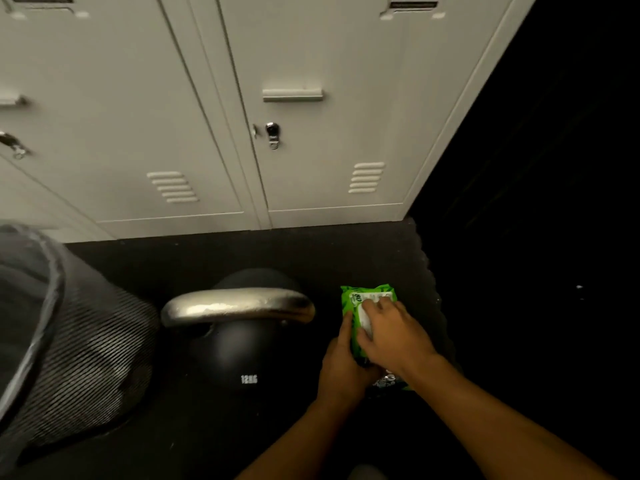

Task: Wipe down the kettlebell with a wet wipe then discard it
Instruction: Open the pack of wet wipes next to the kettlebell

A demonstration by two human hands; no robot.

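A black kettlebell (239, 355) with a silver handle stands on the dark floor mat, white "12KG" print on its front. To its right lies a green pack of wet wipes (356, 301). My left hand (341, 368) grips the pack's near left side. Over the pack's white lid flap rests my right hand (391, 332), fingertips pressed on it. No loose wipe is visible.
A black mesh waste bin (69, 337) with a clear liner stands at the left, close to the kettlebell. White metal lockers (294, 150) rise right behind the mat. The area to the right is dark.
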